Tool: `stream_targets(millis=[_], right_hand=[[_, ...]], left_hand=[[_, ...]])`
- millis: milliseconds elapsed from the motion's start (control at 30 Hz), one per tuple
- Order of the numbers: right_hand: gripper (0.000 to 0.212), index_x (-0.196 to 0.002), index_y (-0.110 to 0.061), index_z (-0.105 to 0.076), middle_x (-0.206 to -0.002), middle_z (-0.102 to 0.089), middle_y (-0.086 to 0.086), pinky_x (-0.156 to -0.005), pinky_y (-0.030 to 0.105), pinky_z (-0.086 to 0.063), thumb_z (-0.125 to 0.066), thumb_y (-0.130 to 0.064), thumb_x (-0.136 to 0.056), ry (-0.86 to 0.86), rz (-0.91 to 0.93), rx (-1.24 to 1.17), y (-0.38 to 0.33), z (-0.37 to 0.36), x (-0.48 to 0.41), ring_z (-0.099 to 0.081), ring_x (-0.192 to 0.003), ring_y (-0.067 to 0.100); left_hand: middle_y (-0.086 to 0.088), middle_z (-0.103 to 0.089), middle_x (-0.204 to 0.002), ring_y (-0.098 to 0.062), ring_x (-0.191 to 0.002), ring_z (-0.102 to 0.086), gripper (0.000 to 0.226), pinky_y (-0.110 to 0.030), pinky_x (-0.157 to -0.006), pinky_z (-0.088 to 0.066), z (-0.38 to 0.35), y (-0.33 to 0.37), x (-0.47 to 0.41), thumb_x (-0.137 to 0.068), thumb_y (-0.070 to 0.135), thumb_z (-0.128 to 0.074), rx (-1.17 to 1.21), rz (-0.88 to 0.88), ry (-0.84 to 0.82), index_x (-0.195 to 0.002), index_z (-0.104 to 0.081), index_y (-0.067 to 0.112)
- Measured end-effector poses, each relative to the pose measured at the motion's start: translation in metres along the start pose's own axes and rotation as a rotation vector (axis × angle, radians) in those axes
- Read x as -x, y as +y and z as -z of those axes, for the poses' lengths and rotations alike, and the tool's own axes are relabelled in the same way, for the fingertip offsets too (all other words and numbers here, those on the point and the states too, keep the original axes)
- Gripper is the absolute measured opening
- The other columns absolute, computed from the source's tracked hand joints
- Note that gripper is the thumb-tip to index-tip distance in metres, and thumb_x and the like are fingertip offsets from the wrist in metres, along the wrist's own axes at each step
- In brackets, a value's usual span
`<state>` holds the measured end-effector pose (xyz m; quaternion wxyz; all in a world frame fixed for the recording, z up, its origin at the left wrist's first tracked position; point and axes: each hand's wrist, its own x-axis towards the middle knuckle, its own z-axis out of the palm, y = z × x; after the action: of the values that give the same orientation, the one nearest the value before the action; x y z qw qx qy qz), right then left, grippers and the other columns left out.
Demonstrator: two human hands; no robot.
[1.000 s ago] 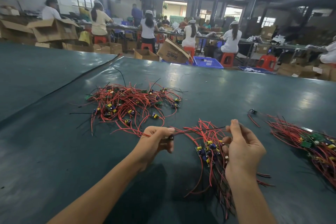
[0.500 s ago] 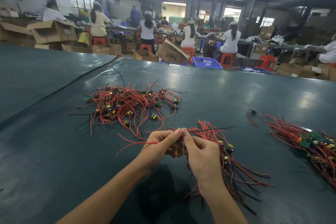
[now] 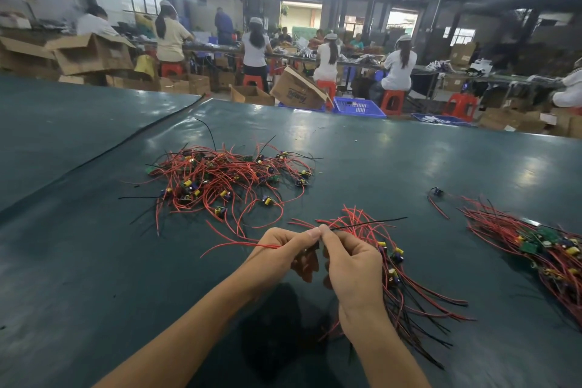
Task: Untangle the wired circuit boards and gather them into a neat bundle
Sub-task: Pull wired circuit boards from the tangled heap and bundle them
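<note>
The left hand (image 3: 283, 250) pinches a single red wire (image 3: 239, 245) between thumb and forefinger, and its fingertips touch those of the right hand (image 3: 354, 271), whose fingers are curled around a bundle of wired circuit boards (image 3: 400, 264). The red wire trails out to the left of the pinch and down onto the green table mat (image 3: 94, 293). A thin black wire (image 3: 371, 222) sticks out to the right of the same point. The bundle's red and black leads fan out above the grip and below it to the right, with its small boards just beside the right knuckles. Both bare forearms rise from the lower edge and converge, backs of the hands toward the camera. Beyond the grip, up and to the left, lies a tangled pile (image 3: 226, 179) of boards and wires. Well off to the right lies a straighter heap (image 3: 551, 255), with one loose board (image 3: 436, 194) between it and the grip.
</note>
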<state>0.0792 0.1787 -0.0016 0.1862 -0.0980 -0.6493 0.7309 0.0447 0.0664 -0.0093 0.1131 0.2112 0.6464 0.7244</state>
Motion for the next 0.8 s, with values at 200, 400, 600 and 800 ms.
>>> stream_targets(millis=[200, 400, 600, 800], right_hand=[[0.037, -0.051, -0.021, -0.07, -0.043, -0.041, -0.009, -0.039, 0.019, -0.03, -0.072, -0.02, -0.088, 0.151, -0.089, -0.125, -0.004, 0.012, -0.017, -0.031, -0.038, 0.005], [0.024, -0.066, -0.014, -0.066, -0.046, -0.043, -0.009, -0.031, 0.013, -0.024, -0.07, -0.013, -0.089, 0.29, -0.078, -0.296, -0.014, 0.037, -0.035, -0.029, -0.032, 0.001], [0.024, -0.067, -0.015, -0.061, -0.049, -0.048, -0.007, -0.032, 0.013, -0.025, -0.072, -0.013, -0.088, 0.353, -0.066, -0.349, -0.013, 0.047, -0.04, -0.03, -0.033, 0.002], [0.01, -0.085, -0.021, -0.063, -0.069, -0.058, -0.003, -0.05, 0.025, -0.041, -0.065, -0.022, -0.095, 0.604, 0.155, -0.249, -0.016, 0.06, -0.044, -0.047, -0.051, 0.005]], left_hand=[[-0.003, -0.061, -0.053, -0.014, -0.046, -0.054, 0.045, -0.021, -0.053, -0.046, -0.003, 0.007, 0.001, -0.087, 0.039, -0.055, -0.067, 0.002, -0.048, -0.05, -0.066, 0.016], [-0.001, -0.057, -0.051, -0.014, -0.044, -0.05, 0.046, -0.02, -0.05, -0.042, -0.002, 0.013, 0.003, -0.087, 0.037, -0.054, -0.065, 0.002, -0.087, -0.046, -0.062, 0.018], [-0.005, -0.054, -0.05, -0.014, -0.043, -0.048, 0.047, -0.019, -0.051, -0.041, 0.001, 0.01, 0.004, -0.09, 0.035, -0.055, -0.063, 0.013, -0.101, -0.047, -0.06, 0.018], [-0.004, -0.052, -0.043, -0.016, -0.041, -0.046, 0.051, -0.02, -0.051, -0.039, 0.008, 0.006, 0.0, -0.086, 0.035, -0.053, -0.054, 0.023, -0.033, -0.041, -0.058, 0.014]])
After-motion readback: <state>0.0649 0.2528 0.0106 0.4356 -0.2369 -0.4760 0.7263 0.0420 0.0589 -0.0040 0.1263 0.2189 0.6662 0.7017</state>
